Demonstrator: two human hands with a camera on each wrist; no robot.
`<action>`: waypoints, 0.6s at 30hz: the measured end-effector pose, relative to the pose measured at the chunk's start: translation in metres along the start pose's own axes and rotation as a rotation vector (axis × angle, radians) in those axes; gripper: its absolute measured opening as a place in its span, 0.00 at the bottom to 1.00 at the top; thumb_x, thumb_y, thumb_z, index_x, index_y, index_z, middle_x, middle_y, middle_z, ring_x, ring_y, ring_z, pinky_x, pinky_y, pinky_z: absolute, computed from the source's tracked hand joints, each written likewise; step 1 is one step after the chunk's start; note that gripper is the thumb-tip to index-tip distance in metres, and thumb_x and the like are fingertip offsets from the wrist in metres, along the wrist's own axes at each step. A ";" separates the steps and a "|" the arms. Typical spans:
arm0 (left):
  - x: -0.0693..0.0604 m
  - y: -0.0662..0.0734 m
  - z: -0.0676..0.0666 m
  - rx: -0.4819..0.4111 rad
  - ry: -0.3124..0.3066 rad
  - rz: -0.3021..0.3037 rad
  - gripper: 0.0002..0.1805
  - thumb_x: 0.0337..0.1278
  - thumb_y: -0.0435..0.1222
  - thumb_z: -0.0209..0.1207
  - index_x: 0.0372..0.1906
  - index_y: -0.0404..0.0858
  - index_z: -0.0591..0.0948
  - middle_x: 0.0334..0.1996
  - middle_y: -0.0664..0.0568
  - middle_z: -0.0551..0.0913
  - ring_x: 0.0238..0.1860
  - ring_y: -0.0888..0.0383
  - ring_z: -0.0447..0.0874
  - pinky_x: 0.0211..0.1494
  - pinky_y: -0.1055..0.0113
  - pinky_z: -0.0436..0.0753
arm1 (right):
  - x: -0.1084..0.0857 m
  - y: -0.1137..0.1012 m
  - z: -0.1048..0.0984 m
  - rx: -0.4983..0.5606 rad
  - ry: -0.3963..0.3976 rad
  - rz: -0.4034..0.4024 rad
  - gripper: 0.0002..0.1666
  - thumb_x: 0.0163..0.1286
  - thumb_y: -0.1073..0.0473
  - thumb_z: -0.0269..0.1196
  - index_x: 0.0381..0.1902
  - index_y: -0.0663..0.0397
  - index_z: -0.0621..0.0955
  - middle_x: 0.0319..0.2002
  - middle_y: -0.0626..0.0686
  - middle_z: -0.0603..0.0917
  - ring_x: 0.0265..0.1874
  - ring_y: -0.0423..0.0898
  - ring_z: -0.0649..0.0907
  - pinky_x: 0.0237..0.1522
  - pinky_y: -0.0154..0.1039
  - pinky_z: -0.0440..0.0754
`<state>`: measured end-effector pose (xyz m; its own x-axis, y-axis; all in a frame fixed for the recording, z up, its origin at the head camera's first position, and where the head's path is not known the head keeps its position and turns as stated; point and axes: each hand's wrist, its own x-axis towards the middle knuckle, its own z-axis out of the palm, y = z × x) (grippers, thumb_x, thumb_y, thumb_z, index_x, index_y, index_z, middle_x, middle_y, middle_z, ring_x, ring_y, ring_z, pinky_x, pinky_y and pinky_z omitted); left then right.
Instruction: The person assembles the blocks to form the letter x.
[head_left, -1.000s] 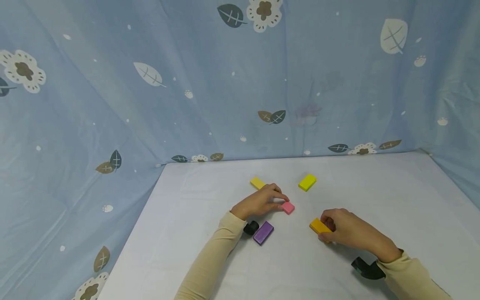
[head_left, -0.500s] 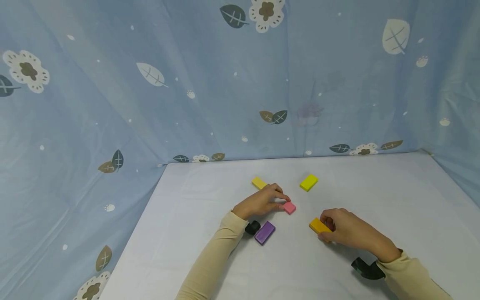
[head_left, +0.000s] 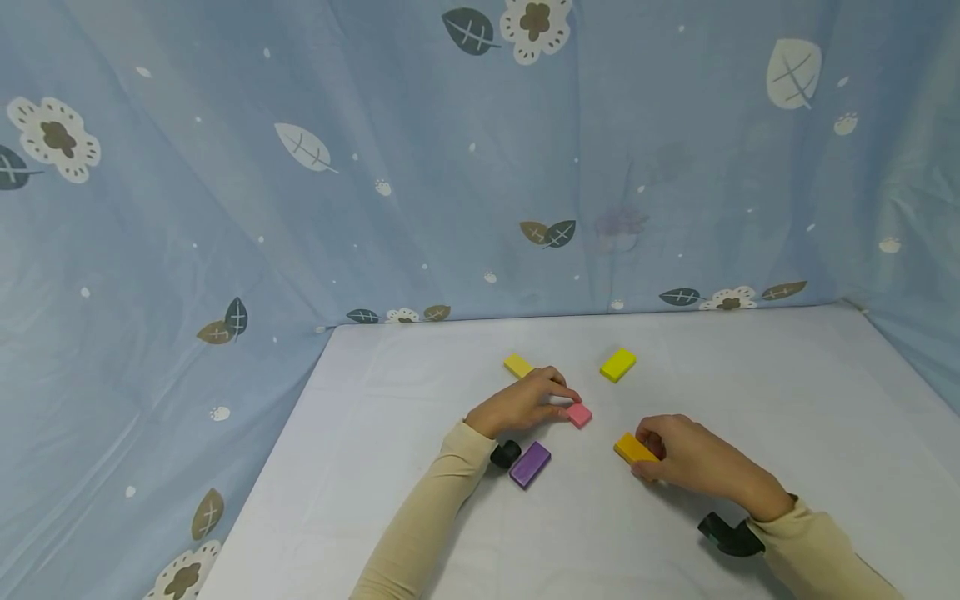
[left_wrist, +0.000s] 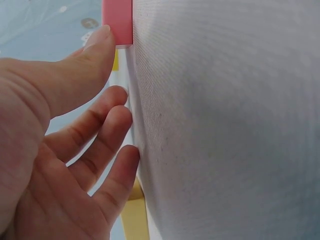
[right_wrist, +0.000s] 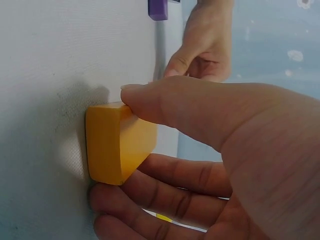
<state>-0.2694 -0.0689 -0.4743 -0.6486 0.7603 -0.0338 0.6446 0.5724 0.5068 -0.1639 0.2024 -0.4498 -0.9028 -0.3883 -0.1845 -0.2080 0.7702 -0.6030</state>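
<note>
The left hand pinches a pink block between thumb and index finger on the white table. In the left wrist view its thumb lies against the pink block, and the other fingers are loosely bent beside the tabletop; the index finger is mostly hidden. To the right, the right hand grips an orange block at its right end. The right wrist view shows the thumb on one side of the orange block and fingers on the other, low at the table surface.
A purple block lies near the left wrist, beside a black wrist device. Behind the left hand is a pale yellow block, partly covered. A bright yellow block sits farther back. Blue patterned cloth hangs behind the table.
The right hand and the orange block have shifted slightly left and away from the body. The left hand keeps its place at the pink block; the head view has moved a little.
</note>
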 end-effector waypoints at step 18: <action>-0.001 0.001 -0.002 -0.006 -0.005 0.020 0.17 0.71 0.40 0.63 0.60 0.46 0.86 0.56 0.50 0.81 0.57 0.57 0.76 0.63 0.69 0.76 | 0.009 -0.006 0.000 0.002 -0.017 0.043 0.19 0.57 0.54 0.78 0.40 0.57 0.83 0.26 0.47 0.77 0.25 0.42 0.74 0.25 0.32 0.70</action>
<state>-0.2685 -0.0697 -0.4719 -0.6340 0.7728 -0.0279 0.6547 0.5556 0.5125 -0.1707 0.1945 -0.4479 -0.9043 -0.3638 -0.2235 -0.1687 0.7852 -0.5958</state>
